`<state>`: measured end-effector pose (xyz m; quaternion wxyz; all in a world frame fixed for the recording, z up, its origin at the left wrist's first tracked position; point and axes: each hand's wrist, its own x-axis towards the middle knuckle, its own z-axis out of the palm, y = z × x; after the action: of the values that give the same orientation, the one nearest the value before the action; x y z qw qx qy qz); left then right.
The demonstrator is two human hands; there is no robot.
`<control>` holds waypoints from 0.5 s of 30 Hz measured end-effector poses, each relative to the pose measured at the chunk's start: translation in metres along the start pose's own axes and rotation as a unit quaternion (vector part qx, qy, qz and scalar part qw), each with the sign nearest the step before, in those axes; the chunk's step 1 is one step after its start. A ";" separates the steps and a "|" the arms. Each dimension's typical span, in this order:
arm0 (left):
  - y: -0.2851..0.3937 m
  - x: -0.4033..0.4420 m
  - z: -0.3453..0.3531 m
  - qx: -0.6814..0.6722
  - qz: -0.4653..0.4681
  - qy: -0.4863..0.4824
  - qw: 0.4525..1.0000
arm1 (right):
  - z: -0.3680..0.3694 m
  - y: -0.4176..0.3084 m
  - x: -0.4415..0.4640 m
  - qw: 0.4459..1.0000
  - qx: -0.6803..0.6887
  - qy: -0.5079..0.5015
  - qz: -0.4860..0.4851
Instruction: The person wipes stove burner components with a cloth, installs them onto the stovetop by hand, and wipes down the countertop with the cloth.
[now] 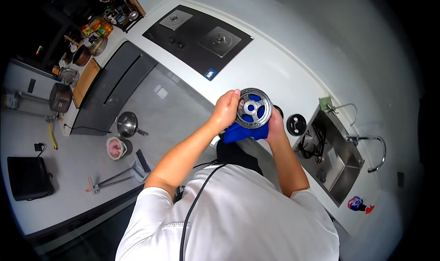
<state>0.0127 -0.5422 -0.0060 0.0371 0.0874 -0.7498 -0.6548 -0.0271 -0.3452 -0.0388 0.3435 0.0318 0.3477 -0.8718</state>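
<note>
Metal ring (246, 107) is up near the counter (277, 59) edge, left hand (224, 110) clamped on its rim, right hand (275, 125) gripping opposite side, blue cloth (245, 133) behind. Wiping looks underway, unfinished. Black ring (297, 125) sits beside sink (337, 162); hob (195, 46) lacks racks.

A round, dark grey metal ring (255, 105) with a shiny rim, spokes and a central hub sits between the left fingers (234, 97) and the right hand (275, 125), its open face turned upward, the left thumb on its rim. A bunched blue cloth (245, 133) shows through the gaps between the spokes and hangs below the left fingers, creased.
</note>
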 end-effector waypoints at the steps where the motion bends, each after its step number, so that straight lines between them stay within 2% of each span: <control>1: -0.006 0.007 -0.010 0.007 -0.007 0.011 1.000 | 0.002 -0.001 0.008 1.000 0.009 0.001 0.016; 6: -0.030 0.053 -0.062 0.052 -0.021 0.021 0.998 | 0.012 0.005 0.067 0.996 0.027 0.030 0.076; 11: -0.045 0.124 -0.115 0.042 -0.053 0.043 0.997 | 0.038 0.025 0.160 0.990 0.109 0.026 0.081; 15: -0.053 0.182 -0.177 0.083 -0.054 0.004 0.995 | 0.054 0.036 0.228 0.984 0.134 0.015 0.117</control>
<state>-0.1320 -0.7541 -0.0441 -0.0028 0.1335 -0.7956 -0.5910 -0.1681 -0.5295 -0.0864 0.4307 0.1309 0.2262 -0.8639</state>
